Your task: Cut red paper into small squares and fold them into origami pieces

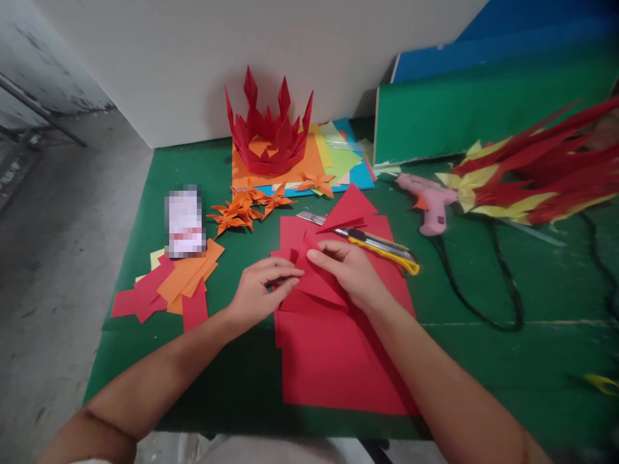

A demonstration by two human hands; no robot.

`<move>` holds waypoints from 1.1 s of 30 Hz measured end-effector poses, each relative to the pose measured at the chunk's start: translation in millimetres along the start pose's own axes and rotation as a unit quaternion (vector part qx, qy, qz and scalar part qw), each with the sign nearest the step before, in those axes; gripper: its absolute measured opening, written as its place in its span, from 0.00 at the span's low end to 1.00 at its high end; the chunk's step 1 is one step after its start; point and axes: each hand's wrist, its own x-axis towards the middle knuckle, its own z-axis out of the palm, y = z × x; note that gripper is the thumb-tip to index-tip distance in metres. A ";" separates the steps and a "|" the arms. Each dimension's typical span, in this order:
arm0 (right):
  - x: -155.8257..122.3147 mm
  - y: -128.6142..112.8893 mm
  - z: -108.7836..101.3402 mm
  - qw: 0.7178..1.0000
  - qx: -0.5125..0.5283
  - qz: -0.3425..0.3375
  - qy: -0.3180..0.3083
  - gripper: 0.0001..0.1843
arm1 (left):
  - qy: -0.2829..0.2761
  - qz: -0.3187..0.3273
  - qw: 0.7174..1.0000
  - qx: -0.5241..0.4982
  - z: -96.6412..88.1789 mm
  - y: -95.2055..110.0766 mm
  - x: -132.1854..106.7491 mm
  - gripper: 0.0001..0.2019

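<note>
Head view. Right hand [355,267] pinches folded red paper [325,285] above red sheets [345,367]; left hand [256,288] at its nine o'clock edge, fingers curled, grip can't be told. From the paper: cutter [377,249] then glue gun [432,195], two o'clock; orange flowers [233,218], ten; red crown [271,154], eleven. Bench [483,380] green.

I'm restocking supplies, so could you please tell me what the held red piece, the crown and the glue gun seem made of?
Held red piece: matte paper or thin card, judging by its thin edges.
Crown: likely similar matte paper, sharply creased into points.
Glue gun: probably moulded plastic, with a smooth, rounded, evenly pink body.
</note>
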 end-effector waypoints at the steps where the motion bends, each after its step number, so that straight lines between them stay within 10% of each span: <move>1: 0.3 0.4 -0.4 1.000 -0.004 -0.001 -0.001 0.20 | -0.001 -0.004 1.000 0.000 0.1 -0.1 -0.1 0.07; 33: 2.4 1.5 1.6 0.999 0.005 -0.023 0.021 0.15 | 0.010 0.092 0.994 0.054 0.0 -5.0 1.1 0.05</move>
